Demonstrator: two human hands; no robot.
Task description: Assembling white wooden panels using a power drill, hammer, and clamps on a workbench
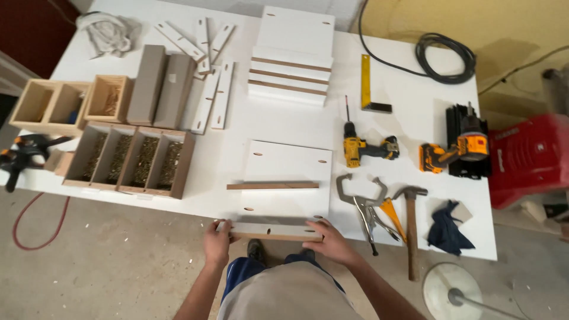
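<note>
Head view, hands: the left hand [217,242] grips the left end of a narrow white strip [269,230], fingers curled round its end; the right hand [329,239] holds the right end, fingers pressed together along the strip's top, thumb underneath.
Strip: lies flat at the near edge of the white table [415,124], crosswise in front of the person, its brown edge facing them, small slots on top.
Just beyond: a white panel [287,161] with a thin wooden slat [272,186] lying across it.
Right of the hands: locking clamps [363,204], a hammer [411,228] and a dark blue rag [447,228].
Farther back: a yellow drill [364,147], a square [368,86], stacked white boards [291,65].
Left side: a wooden tray of screws [130,159].
</note>
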